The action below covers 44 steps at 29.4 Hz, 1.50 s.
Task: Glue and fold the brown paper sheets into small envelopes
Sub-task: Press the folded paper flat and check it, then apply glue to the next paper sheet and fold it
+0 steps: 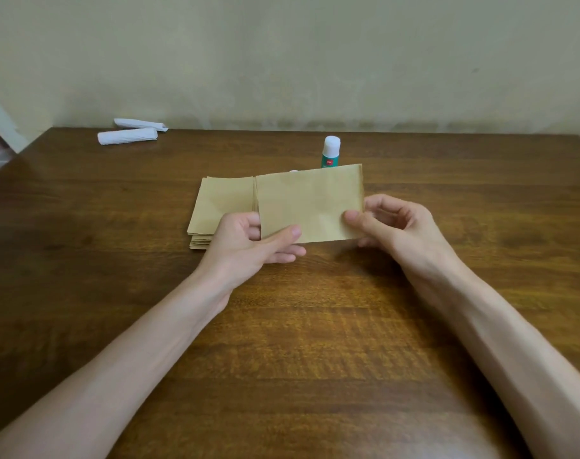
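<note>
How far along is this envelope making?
Early, it seems. Done: no finished envelope lies apart that I can see. In hand: the left hand and right hand pinch one sheet by its ends. Left: the stack beside it, sheets or envelopes I cannot tell, and the glue stick stands untouched behind.

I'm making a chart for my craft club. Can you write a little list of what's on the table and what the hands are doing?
Brown sheet: held up off the table
Left hand: pinches its left end
Right hand: pinches its right end
Paper stack: on the table, behind the left hand
Glue stick: upright, behind the sheet
White paper rolls: two, far left corner
</note>
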Each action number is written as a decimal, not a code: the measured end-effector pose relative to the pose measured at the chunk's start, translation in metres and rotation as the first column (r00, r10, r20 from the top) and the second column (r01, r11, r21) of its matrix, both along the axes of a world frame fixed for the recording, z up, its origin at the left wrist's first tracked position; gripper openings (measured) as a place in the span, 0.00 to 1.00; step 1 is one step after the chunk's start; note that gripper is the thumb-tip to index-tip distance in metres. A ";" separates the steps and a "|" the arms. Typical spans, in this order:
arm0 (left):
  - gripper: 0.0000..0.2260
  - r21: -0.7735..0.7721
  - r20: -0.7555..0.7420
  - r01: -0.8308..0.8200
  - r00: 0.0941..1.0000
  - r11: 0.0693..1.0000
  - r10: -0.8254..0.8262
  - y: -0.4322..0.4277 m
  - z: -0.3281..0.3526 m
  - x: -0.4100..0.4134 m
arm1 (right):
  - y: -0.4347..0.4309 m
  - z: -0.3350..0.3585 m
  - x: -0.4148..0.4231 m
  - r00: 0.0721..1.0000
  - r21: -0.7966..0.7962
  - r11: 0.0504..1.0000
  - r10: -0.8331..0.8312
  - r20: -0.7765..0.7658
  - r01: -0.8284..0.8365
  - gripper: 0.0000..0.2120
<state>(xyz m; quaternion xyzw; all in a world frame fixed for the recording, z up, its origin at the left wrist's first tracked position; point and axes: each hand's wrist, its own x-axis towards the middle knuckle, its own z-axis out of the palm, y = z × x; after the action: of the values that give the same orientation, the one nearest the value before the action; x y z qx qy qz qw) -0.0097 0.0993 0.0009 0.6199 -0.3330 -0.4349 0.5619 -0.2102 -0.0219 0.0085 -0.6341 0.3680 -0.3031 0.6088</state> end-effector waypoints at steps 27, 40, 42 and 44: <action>0.06 -0.098 0.465 0.087 0.885 0.991 -0.032 -0.013 -0.012 -0.005 | -0.071 0.003 -0.047 0.903 0.137 0.892 -0.426 -0.056 0.430 0.15; 0.08 -0.126 0.538 0.100 0.843 0.987 -0.017 -0.013 -0.018 -0.006 | -0.093 -0.005 -0.026 0.717 -0.485 0.825 -0.524 -0.461 0.291 0.34; 0.08 -0.132 0.537 0.097 0.844 0.987 -0.011 -0.012 -0.016 -0.006 | -0.088 -0.010 -0.025 0.667 -0.552 0.797 -0.552 -0.500 0.246 0.35; 0.08 -0.139 0.538 0.088 0.843 0.986 0.000 -0.011 -0.016 -0.006 | -0.084 -0.013 -0.025 0.643 -0.600 0.774 -0.567 -0.516 0.202 0.32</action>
<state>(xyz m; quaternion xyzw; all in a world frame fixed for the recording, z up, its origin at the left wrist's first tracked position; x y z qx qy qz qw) -0.0153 0.0878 -0.0148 0.6622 -0.5243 -0.2293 0.4838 -0.2349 -0.1057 -0.0050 -0.7338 0.6031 -0.2627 0.1697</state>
